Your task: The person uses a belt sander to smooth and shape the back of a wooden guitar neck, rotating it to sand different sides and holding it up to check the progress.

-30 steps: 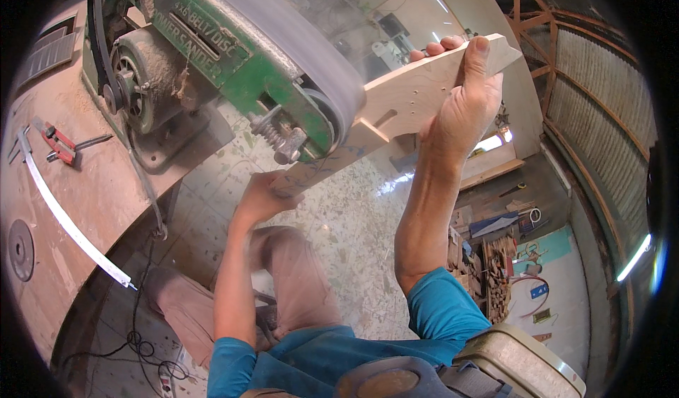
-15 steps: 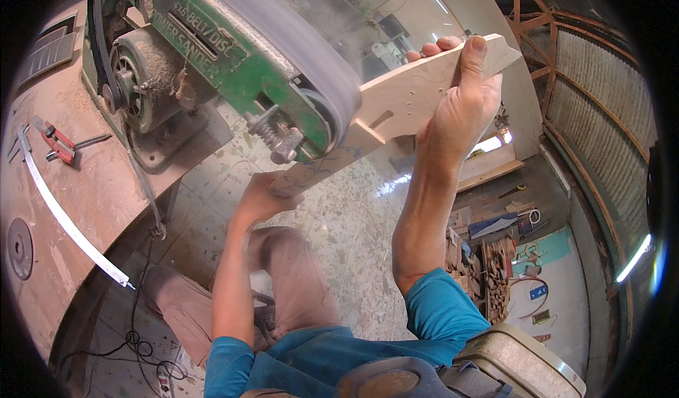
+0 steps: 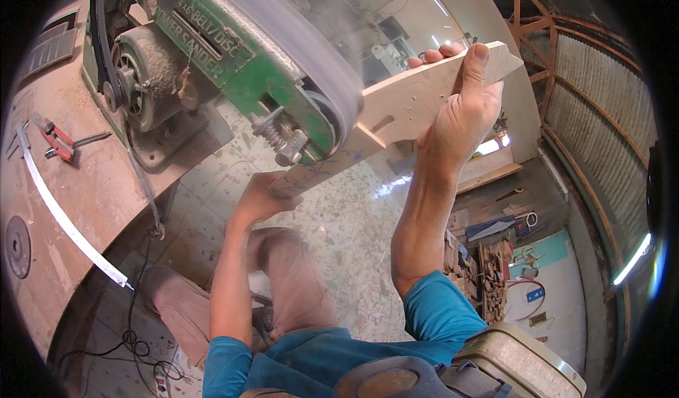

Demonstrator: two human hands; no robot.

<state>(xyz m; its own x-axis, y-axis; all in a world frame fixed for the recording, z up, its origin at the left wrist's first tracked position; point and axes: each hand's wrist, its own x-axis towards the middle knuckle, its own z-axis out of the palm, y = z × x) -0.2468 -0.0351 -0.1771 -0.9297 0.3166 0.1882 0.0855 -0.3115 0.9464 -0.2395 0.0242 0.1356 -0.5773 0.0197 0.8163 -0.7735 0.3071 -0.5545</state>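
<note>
A pale wooden board (image 3: pixel 407 104), shaped along its edges, with a slot, small holes and blue pen marks, slants across in front of me. Its edge meets the rounded end of a sanding belt (image 3: pixel 338 90), blurred by its running. My right hand (image 3: pixel 467 108) is closed round the board's upper right end, thumb on the near face and fingertips over the top edge. Under the green belt sander (image 3: pixel 233 66), my left hand (image 3: pixel 265 196) grips the lower left end, its fingers partly hidden behind the board. Below the belt's end sits a spring and bolt (image 3: pixel 279 136).
The sander stands on a dusty workbench (image 3: pixel 92 207) at left. On it lie red-handled pliers (image 3: pixel 60 143), a long white metal strip (image 3: pixel 64 221) and a dark disc (image 3: pixel 19 247). A black cable (image 3: pixel 134 341) coils on the floor. Stacked wood pieces (image 3: pixel 491 278) are at right.
The board's upper right end and my right hand have dipped slightly. My left hand stays almost where it was, and both hands keep their hold.
</note>
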